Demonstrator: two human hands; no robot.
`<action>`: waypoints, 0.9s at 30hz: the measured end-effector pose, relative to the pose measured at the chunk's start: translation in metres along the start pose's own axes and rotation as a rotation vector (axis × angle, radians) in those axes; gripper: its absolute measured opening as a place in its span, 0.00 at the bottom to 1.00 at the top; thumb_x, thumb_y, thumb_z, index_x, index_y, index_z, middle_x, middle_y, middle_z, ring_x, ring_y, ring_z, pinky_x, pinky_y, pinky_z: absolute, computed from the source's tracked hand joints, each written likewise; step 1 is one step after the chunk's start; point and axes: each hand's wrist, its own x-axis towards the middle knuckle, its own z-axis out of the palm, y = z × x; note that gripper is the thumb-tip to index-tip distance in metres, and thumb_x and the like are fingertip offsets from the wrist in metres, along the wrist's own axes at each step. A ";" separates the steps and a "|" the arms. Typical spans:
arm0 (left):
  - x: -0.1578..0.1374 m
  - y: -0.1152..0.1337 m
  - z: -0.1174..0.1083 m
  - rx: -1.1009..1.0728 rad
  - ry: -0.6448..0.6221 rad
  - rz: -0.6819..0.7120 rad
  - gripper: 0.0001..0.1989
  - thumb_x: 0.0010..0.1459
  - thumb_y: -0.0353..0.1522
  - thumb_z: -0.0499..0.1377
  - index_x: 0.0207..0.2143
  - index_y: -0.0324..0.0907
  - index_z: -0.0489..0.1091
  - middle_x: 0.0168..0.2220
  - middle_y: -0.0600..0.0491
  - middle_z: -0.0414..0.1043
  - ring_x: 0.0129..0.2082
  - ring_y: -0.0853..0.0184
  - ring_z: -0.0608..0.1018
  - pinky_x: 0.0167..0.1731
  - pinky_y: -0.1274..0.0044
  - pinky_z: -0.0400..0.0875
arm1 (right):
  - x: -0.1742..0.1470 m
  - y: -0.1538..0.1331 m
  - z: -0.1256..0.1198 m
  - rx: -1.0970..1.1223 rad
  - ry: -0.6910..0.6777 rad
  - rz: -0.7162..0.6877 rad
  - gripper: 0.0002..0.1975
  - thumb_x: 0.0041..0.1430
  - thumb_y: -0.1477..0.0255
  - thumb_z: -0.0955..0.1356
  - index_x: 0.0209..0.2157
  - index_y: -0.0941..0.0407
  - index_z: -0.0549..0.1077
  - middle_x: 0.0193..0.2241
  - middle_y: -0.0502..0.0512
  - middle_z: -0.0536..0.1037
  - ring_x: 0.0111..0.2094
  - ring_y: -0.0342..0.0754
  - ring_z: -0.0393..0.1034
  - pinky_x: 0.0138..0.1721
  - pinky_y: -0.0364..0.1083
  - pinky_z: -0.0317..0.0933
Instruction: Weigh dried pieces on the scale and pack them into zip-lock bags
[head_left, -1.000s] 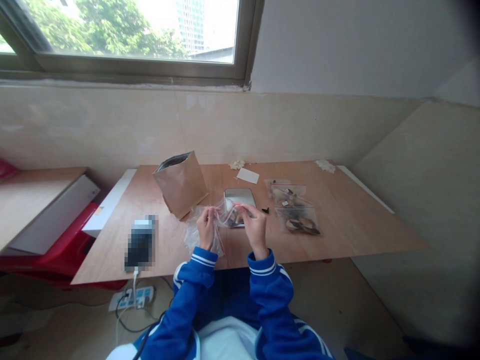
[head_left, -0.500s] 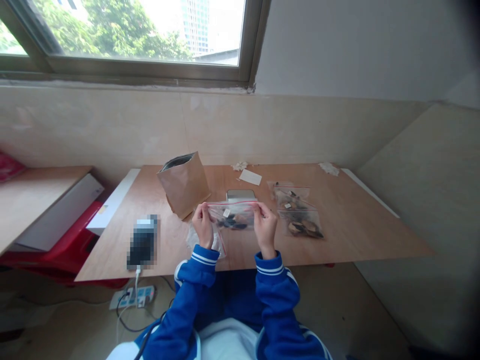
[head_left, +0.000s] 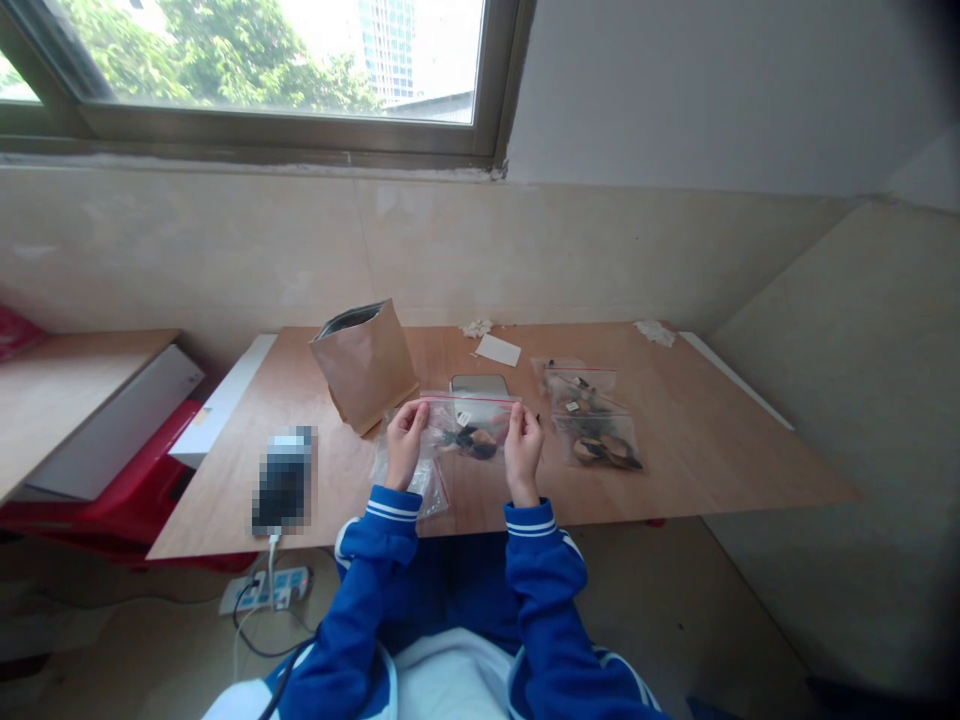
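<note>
Between my hands a clear zip bag (head_left: 474, 438) is stretched, its red zip strip along the top edge. Dark and tan pieces and a small white label show inside it; their kind I cannot make out. My left hand (head_left: 406, 440) pinches the bag's top left corner, and my right hand (head_left: 523, 448) pinches the top right corner. Behind the bag a pale flat device (head_left: 480, 385) lies on the table, partly covered. Below and left of the bag rest more clear zip bags (head_left: 431, 487) with red strips, close to my left wrist.
An open brown paper bag (head_left: 365, 368) stands at the back left. Filled zip bags (head_left: 600, 445) overlap on the right. A white card (head_left: 498, 350) and crumpled white scraps (head_left: 655, 333) lie at the back. A blurred dark device (head_left: 282, 485) with a cable is at the front left.
Both hands still grip the bag's top corners. The right hand has shifted slightly left, and the pieces inside the bag have moved a little. The view has shifted slightly.
</note>
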 end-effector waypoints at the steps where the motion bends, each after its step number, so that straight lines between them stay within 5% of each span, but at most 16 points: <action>1: 0.000 -0.002 -0.001 -0.009 0.006 -0.006 0.16 0.55 0.43 0.60 0.36 0.39 0.75 0.31 0.52 0.74 0.31 0.69 0.73 0.32 0.79 0.66 | 0.001 0.002 -0.001 0.002 -0.035 0.004 0.27 0.61 0.49 0.58 0.32 0.58 0.71 0.24 0.56 0.78 0.18 0.46 0.66 0.20 0.43 0.58; 7: 0.003 -0.009 0.000 -0.066 0.125 -0.024 0.16 0.54 0.43 0.61 0.36 0.39 0.75 0.32 0.51 0.75 0.31 0.69 0.74 0.29 0.79 0.68 | 0.003 0.009 -0.011 -0.007 -0.308 -0.041 0.25 0.62 0.50 0.59 0.37 0.56 0.73 0.31 0.57 0.80 0.21 0.46 0.69 0.21 0.44 0.61; 17: 0.004 -0.001 0.001 -0.057 0.179 -0.074 0.18 0.50 0.45 0.63 0.35 0.38 0.74 0.27 0.52 0.74 0.28 0.69 0.76 0.22 0.81 0.67 | 0.003 0.005 -0.007 0.057 -0.179 -0.012 0.22 0.60 0.52 0.62 0.39 0.57 0.70 0.27 0.55 0.78 0.19 0.44 0.66 0.21 0.43 0.60; 27: 0.002 -0.003 -0.003 -0.103 0.154 -0.061 0.18 0.50 0.44 0.63 0.34 0.37 0.73 0.30 0.51 0.74 0.29 0.69 0.76 0.30 0.76 0.74 | 0.009 0.007 0.001 0.105 -0.085 -0.035 0.19 0.58 0.55 0.64 0.35 0.58 0.71 0.26 0.52 0.76 0.22 0.43 0.67 0.26 0.42 0.63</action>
